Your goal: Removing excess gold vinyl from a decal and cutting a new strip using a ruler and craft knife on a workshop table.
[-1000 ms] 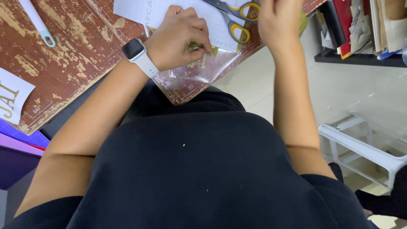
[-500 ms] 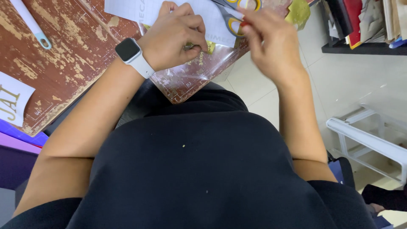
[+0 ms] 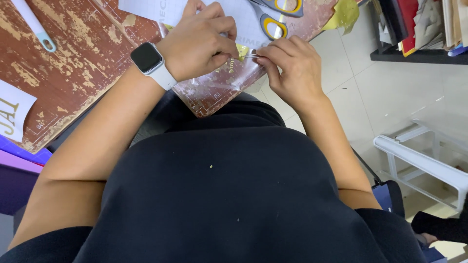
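- Nearest the camera, the person's black shirt (image 3: 224,195) fills the lower half of the view, with both bare forearms reaching away from it to the table edge.
- At the far left edge, a white paper sign (image 3: 12,114) with gold lettering lies on the table, its rounded corner pointing inward; a purple sheet (image 3: 19,163) sticks out below it.
- The table top is covered by a worn reddish-brown cutting mat (image 3: 73,63) with a faint grid and scraped pale patches.
- To the right, on the pale tiled floor, stands a white metal frame (image 3: 419,160); farther off, a dark shelf (image 3: 419,29) holds upright books and papers.
- The left hand (image 3: 197,41), with a white-strapped smartwatch (image 3: 148,61) on its wrist, is curled downward, fingertips pressed onto a small yellow scrap (image 3: 242,50) at the near edge of the mat.
- The right hand (image 3: 292,65) meets it from the right, thumb and forefinger pinched shut on a thin silvery tool (image 3: 252,56) whose tip touches the scrap. The two hands are nearly touching.
- Just beyond the hands lies a white sheet of paper (image 3: 243,17) with grey print, partly hidden by the left hand.
- On that sheet rest scissors (image 3: 275,17) with grey and yellow handles.
- Farther right, a crumpled piece of yellow foil (image 3: 346,13) lies at the mat's edge.
- At the far top left lies a white tool with a pale blue looped end (image 3: 34,24).
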